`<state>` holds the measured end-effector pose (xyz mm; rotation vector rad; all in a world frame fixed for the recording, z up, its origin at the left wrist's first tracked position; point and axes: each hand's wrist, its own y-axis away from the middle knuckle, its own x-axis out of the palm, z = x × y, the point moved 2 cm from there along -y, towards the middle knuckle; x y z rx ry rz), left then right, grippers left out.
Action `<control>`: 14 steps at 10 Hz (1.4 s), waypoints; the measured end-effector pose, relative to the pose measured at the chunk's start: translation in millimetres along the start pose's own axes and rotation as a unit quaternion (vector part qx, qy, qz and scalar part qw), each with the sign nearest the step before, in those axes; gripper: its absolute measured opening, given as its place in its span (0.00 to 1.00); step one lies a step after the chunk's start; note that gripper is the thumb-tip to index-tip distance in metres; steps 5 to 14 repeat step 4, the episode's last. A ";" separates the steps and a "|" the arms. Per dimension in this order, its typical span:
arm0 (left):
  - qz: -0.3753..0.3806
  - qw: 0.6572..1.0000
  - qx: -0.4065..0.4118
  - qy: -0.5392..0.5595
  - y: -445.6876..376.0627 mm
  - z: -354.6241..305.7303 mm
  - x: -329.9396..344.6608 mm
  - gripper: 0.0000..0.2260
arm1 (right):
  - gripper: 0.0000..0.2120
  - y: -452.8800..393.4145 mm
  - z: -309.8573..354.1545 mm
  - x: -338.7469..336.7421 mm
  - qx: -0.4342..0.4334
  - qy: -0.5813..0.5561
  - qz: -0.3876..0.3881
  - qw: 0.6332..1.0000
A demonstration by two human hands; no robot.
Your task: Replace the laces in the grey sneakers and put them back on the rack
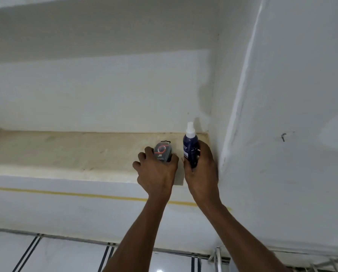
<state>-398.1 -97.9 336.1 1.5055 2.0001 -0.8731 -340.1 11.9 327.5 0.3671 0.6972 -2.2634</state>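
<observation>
So both arms are up at a high ledge (pixel 66 152) set into the white wall, close to the corner on the right. The left hand (pixel 156 169) is wrapped around a small dark shoe-polish sponge case (pixel 162 151) with a red ring on its label, fingers curled over the sides, and the case looks like it's sitting on the ledge or just barely off it, can't tell which. The right hand (pixel 200 165) is gripping a dark blue spray bottle (pixel 190 147) with a white nozzle, held upright, just beside the case and close to the corner wall. The grey sneakers and their laces aren't in view at all; only a bit of metal rack (pixel 217 256) peeks in at the bottom right edge, down below the ledge, with striped tiles (pixel 105 254) beside it. My guess is this is shoe-care stuff being fetched from or parked on the ledge. What could go sideways: the bottle is tall and narrow, so if it gets set near the front lip or let go while tilted, it could tip and drop toward the rack. Reaching overhead with both hands full also means no spare hand to catch anything, and the two items are close enough to knock each other.
</observation>
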 end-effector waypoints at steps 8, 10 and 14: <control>0.062 0.998 -0.024 -0.012 4.5 -4.1 -27.6 0.40 | 0.29 1.2 -1.8 0.9 0.078 0.025 0.042 0.996; 0.062 0.998 -0.024 -0.012 4.5 -4.1 -27.6 0.40 | 0.29 1.2 -1.8 0.9 0.078 0.025 0.042 0.996; 0.062 0.998 -0.024 -0.012 4.5 -4.1 -27.6 0.40 | 0.29 1.2 -1.8 0.9 0.078 0.025 0.042 0.996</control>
